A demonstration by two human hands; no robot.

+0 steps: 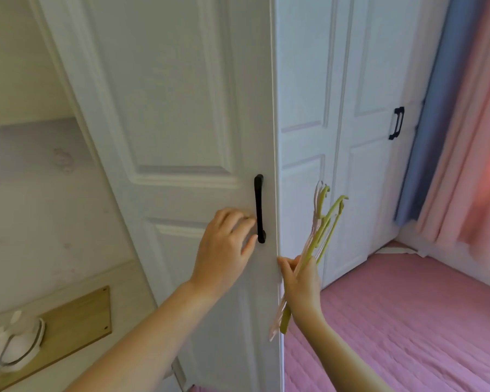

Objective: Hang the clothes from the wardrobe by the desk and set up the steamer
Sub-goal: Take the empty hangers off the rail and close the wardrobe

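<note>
A white panelled wardrobe door (181, 108) fills the middle of the view, with a black vertical handle (259, 207) near its right edge. My left hand (224, 247) rests against the door with its fingertips touching the handle's lower part, fingers apart and not wrapped around it. Just right of the door's edge, my right hand (301, 281) holds a bunch of green and pink plastic hangers (323, 224) with their hooks pointing up. No clothes are in view, and the wardrobe's inside is hidden.
More white wardrobe doors (365, 137) with a black handle (396, 123) stand to the right. Blue and pink curtains (450, 137) hang at far right. A pink quilted bed (408, 321) lies below. A white appliance (14, 343) sits at lower left by a wooden panel (79, 321).
</note>
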